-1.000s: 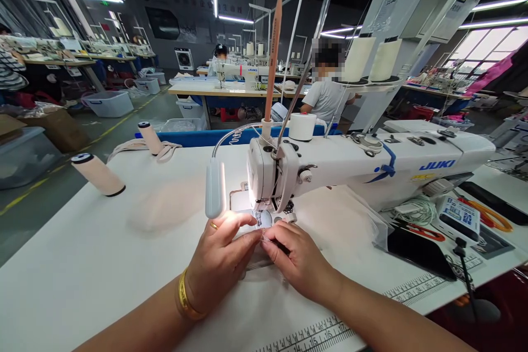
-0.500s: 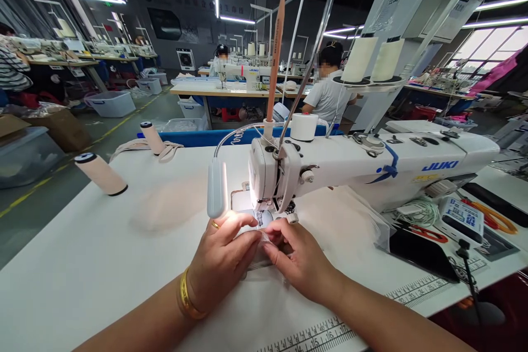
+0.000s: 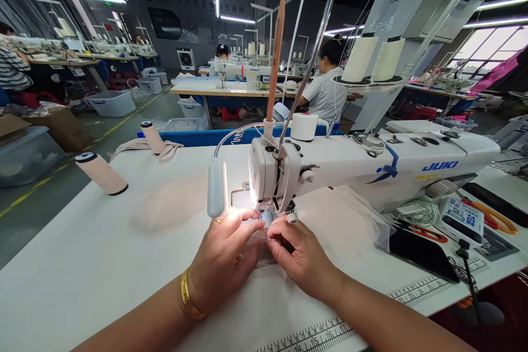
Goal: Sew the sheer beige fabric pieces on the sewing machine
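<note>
The needle area of a white sewing machine [image 3: 272,168] is lit just beyond my fingertips. A piece of thin sheer fabric [image 3: 259,237] lies bunched between my hands in front of the presser foot. My left hand [image 3: 225,256], with a ring and a gold bangle, reaches its fingers to the left side of the foot; its thumb is lower, and the fabric passes between. My right hand [image 3: 303,256] is closed, pinching the fabric edge between thumb and curled fingers just right of the foot. The exact grip under the fingers is partly hidden.
A lamp [image 3: 217,187] hangs left of the needle. Thread cones [image 3: 102,174] stand on the left of the table. At right lie a phone [image 3: 423,256], red-handled scissors [image 3: 427,234] and a boxed device [image 3: 462,220]. A ruler strip [image 3: 317,336] runs along the front edge.
My left fingers have lifted and spread from the thumb, the fingertips shifting slightly towards the needle. My right hand has stayed nearly in place, still pinching the fabric.
</note>
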A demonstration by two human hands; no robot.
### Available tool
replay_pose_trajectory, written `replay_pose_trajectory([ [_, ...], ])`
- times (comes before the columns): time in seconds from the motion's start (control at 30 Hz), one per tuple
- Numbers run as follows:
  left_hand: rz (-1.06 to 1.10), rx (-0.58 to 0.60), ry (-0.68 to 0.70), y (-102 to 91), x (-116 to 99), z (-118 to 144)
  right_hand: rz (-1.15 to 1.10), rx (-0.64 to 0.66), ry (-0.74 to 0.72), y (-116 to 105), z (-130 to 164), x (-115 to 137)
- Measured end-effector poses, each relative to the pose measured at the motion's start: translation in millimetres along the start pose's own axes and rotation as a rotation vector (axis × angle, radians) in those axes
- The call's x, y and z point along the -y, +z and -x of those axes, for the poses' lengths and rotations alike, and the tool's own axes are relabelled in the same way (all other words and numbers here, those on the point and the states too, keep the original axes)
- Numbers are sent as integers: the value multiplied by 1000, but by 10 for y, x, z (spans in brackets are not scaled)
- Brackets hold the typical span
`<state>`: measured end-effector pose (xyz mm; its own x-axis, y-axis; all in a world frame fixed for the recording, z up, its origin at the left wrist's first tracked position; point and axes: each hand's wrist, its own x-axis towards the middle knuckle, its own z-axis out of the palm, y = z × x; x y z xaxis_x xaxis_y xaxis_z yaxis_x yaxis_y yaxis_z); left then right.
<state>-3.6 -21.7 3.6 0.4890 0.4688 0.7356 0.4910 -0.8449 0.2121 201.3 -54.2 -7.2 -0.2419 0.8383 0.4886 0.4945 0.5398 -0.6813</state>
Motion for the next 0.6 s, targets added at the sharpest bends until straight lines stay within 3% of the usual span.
replay_pose_trajectory([
  [0.17, 106, 149, -38, -23, 3, -10, -6, 2, -109, 7, 7, -31],
  [0.27, 132, 181, -49, -60, -26, -41, -5, 11, -191, -11, 15, -38],
  [0.4, 142, 165, -23, -223, -231, -108, 15, 109, -230, -267, 87, 206],
  [0.47, 258, 197, -89, -350, -425, -138, 8, 254, -122, -504, 154, 432],
  [0.6, 650, 392, -433, -464, -752, -161, -101, 554, 286, -874, 186, 688],
])
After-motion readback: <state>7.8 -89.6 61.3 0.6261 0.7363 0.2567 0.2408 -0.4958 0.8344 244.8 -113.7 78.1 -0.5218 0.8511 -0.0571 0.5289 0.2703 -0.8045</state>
